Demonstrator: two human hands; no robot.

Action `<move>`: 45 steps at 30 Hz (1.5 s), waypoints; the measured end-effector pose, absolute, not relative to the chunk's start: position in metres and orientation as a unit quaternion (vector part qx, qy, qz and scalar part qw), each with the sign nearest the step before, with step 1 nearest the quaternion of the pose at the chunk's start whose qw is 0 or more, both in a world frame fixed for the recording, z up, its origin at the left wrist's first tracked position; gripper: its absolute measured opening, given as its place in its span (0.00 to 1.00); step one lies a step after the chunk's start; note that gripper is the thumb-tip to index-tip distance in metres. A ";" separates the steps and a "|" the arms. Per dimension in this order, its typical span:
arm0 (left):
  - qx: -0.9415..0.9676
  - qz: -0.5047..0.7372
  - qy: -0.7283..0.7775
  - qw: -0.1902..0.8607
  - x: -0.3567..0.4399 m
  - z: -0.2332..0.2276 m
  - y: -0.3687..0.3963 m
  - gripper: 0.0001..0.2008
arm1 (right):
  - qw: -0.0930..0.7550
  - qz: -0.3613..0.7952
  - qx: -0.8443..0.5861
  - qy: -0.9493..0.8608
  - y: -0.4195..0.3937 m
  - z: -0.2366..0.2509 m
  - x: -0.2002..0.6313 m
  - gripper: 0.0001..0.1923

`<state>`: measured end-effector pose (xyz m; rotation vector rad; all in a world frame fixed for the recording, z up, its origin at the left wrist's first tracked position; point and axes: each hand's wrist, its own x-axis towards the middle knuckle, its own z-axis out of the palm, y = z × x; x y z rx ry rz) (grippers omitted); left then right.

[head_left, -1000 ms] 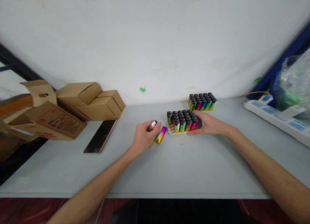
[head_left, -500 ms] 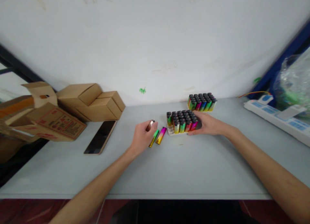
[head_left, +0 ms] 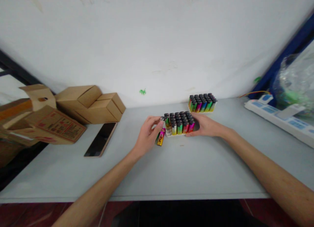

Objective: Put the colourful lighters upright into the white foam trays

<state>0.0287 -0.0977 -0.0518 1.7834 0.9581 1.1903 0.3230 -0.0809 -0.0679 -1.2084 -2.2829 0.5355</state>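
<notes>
Between the thumb and fingers of my left hand (head_left: 148,135) is a lighter (head_left: 162,118), with only its metal top showing. It is at the left end of a clear tray (head_left: 168,132) packed with upright colourful lighters (head_left: 180,126); whether it touches the tray I cannot tell. My right hand (head_left: 207,125) grips the tray's right side, thumb at the front and fingers behind. Just below my left fingertips a pink and yellow lighter (head_left: 160,138) lies on the table, and a green one beside it is mostly hidden. The tray's front left corner has bare slots.
Behind, near the wall, stands a second block of upright lighters (head_left: 202,102). Left are a phone (head_left: 101,139), closed cardboard boxes (head_left: 89,101) and an open carton (head_left: 59,125). At right are a white power strip (head_left: 282,117) and a clear plastic bag (head_left: 296,79).
My left hand has moved right with its lighter, from above the lying lighters to the tray's left end. My right hand still grips the tray. The view has shifted slightly.
</notes>
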 end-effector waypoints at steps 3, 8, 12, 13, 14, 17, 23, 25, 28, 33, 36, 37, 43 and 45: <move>0.692 0.488 0.354 0.397 0.027 -0.055 -0.093 0.13 | 0.252 0.194 -0.443 -0.838 -0.080 -0.070 0.323 0.39; 0.671 0.494 0.387 0.395 0.024 -0.056 -0.091 0.13 | 0.251 0.185 -0.443 -0.841 -0.080 -0.071 0.324 0.38; 0.647 0.511 0.385 0.416 0.027 -0.049 -0.096 0.13 | 0.240 0.175 -0.445 -0.845 -0.079 -0.072 0.325 0.34; 0.640 0.514 0.378 0.428 0.029 -0.048 -0.096 0.14 | 0.239 0.174 -0.444 -0.846 -0.078 -0.072 0.325 0.34; 0.633 0.516 0.371 0.441 0.030 -0.048 -0.097 0.16 | 0.237 0.174 -0.443 -0.847 -0.078 -0.073 0.325 0.34; 0.617 0.522 0.356 0.469 0.033 -0.049 -0.097 0.19 | 0.236 0.174 -0.440 -0.849 -0.077 -0.074 0.325 0.34; 0.602 0.501 0.375 0.496 0.033 -0.054 -0.094 0.20 | 0.236 0.173 -0.438 -0.850 -0.077 -0.074 0.325 0.35; 0.598 0.493 0.383 0.503 0.032 -0.054 -0.093 0.21 | 0.236 0.177 -0.435 -0.851 -0.077 -0.074 0.325 0.36; 0.600 0.491 0.382 0.503 0.032 -0.056 -0.092 0.21 | 0.237 0.179 -0.437 -0.849 -0.077 -0.074 0.325 0.37; 0.620 0.508 0.395 0.448 0.031 -0.063 -0.086 0.18 | 0.241 0.177 -0.445 -0.844 -0.079 -0.072 0.325 0.35; 0.638 0.507 0.408 0.412 0.030 -0.066 -0.085 0.16 | 0.241 0.179 -0.441 -0.846 -0.080 -0.070 0.324 0.34; 0.644 0.506 0.408 0.404 0.029 -0.067 -0.085 0.16 | 0.241 0.179 -0.439 -0.847 -0.080 -0.069 0.324 0.34; 0.693 0.473 0.409 0.357 0.031 -0.074 -0.081 0.16 | 0.238 0.178 -0.436 -0.850 -0.080 -0.067 0.323 0.35; 0.707 0.469 0.413 0.331 0.031 -0.074 -0.079 0.16 | 0.239 0.179 -0.434 -0.850 -0.080 -0.068 0.323 0.35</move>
